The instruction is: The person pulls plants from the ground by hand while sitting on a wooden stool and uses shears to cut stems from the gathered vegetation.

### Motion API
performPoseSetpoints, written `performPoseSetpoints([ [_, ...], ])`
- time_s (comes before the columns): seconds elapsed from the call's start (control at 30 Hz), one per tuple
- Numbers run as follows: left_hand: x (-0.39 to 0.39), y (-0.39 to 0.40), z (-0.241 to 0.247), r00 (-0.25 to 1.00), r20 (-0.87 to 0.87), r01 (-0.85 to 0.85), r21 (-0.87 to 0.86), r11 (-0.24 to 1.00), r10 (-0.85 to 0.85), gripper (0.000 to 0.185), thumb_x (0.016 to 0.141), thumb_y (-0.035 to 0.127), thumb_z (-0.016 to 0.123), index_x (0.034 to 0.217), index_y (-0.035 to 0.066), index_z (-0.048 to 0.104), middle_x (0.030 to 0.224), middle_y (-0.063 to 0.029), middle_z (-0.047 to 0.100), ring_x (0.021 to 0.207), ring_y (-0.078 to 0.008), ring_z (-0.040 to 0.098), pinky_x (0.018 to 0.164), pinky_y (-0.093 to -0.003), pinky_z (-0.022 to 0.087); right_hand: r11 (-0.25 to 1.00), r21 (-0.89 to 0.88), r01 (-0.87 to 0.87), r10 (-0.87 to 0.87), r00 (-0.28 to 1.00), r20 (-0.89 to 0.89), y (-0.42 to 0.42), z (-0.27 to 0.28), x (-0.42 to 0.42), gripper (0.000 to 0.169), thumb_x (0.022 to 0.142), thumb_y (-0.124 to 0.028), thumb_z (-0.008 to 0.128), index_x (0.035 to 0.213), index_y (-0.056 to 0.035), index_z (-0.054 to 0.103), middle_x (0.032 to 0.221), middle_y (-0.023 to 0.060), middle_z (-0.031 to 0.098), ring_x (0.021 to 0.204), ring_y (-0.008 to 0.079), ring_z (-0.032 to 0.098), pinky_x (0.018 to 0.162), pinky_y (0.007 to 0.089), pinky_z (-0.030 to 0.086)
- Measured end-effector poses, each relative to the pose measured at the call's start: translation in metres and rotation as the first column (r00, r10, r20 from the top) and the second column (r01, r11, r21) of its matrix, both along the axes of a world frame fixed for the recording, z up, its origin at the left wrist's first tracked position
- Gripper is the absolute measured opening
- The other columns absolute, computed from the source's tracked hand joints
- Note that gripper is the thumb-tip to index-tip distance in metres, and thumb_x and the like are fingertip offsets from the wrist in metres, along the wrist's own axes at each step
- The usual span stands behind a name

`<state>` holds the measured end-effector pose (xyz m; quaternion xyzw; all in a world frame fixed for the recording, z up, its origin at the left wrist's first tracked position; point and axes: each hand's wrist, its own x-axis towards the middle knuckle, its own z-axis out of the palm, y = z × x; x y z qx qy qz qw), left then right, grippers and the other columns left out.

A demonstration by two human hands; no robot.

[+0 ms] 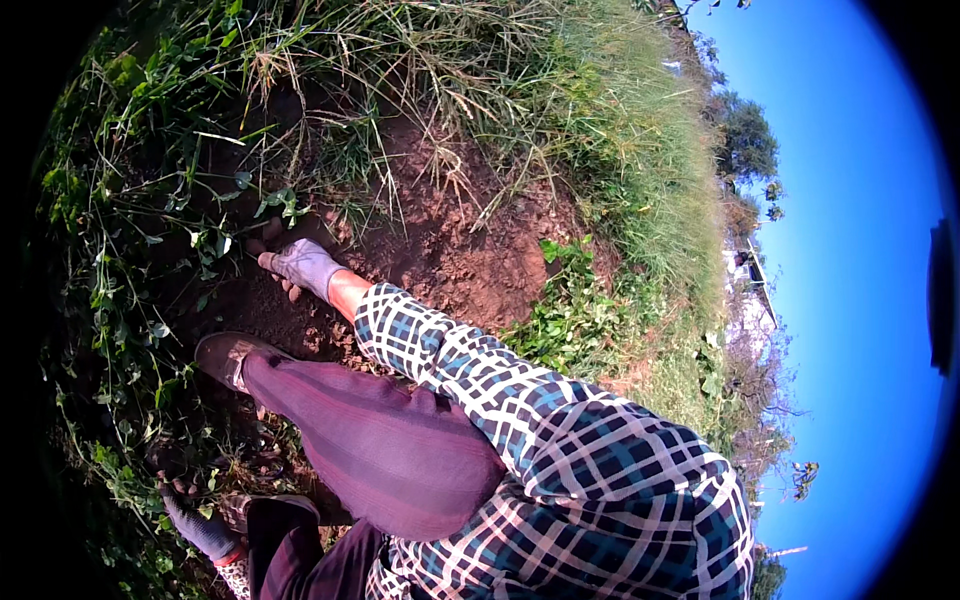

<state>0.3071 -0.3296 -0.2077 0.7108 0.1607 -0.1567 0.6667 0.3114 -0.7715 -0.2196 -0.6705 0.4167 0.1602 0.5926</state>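
My right hand (300, 264), in a pale glove with soil-brown fingertips, reaches down to bare earth at the edge of leafy weeds (214, 244). Its fingers are bent, and I cannot tell whether a stem is between them. My left hand (199, 523) wears a grey glove with a red cuff and is low among shaded weeds (112, 480), beside my left shoe (277, 506). Shade and leaves hide what its fingertips touch. Between the two hands stands my right shoe (232, 360), under a bent leg in purple striped cloth (382, 435).
Reddish-brown crumbly soil (480, 262) spreads beside my right forearm. Tall seeding grass (465, 67) borders it, and a low green plant (566, 315) grows near my checked sleeve (450, 352). Trees (742, 135) and a pale structure (746, 300) stand in the distance.
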Motion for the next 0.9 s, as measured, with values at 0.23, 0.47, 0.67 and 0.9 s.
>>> performPoseSetpoints([
  [0.23,0.003,0.021,-0.027,0.866,0.277,0.262,0.456,0.850,-0.416,0.052,0.081,-0.007,0.049,0.132,0.003,0.037,0.128,-0.0149,0.046,0.112,-0.0258,0.051,0.088,-0.0324,0.047,0.999,-0.017,-0.048,0.047,0.998,-0.045,0.000,0.010,0.003,0.046,0.080,-0.043,0.059,0.065,0.0004,0.060,0.058,0.0104,0.061,0.046,0.0219,0.061,0.049,0.0327,0.049],
  [0.47,0.011,-0.009,0.002,0.980,0.036,0.189,0.126,0.974,-0.195,0.045,0.089,0.007,0.042,0.133,0.004,0.037,0.127,-0.0155,0.047,0.111,-0.0252,0.052,0.084,-0.0319,0.049,1.000,-0.031,-0.001,0.001,1.000,-0.025,-0.001,0.015,-0.010,0.043,0.078,-0.041,0.061,0.062,-0.0011,0.059,0.056,0.0086,0.059,0.045,0.0212,0.060,0.046,0.0315,0.049],
  [0.67,0.012,-0.024,0.015,0.979,0.026,0.188,0.252,0.949,-0.201,0.041,0.093,0.015,0.035,0.132,0.004,0.040,0.128,-0.0143,0.046,0.112,-0.0249,0.052,0.087,-0.0347,0.047,0.999,-0.012,-0.047,0.047,0.998,0.036,-0.008,0.016,-0.012,0.043,0.078,-0.039,0.063,0.062,0.0010,0.058,0.055,0.0080,0.058,0.044,0.0201,0.059,0.046,0.0314,0.048],
  [0.9,0.013,0.008,-0.009,0.947,0.217,0.192,0.203,0.960,-0.235,0.042,0.090,0.007,0.043,0.132,0.004,0.040,0.117,-0.0131,0.053,0.098,-0.0229,0.056,0.083,-0.0317,0.048,0.986,0.034,-0.162,0.161,0.987,0.027,-0.004,0.011,0.003,0.046,0.082,-0.041,0.061,0.074,0.0044,0.061,0.060,0.0109,0.062,0.048,0.0190,0.061,0.048,0.0307,0.048],
])
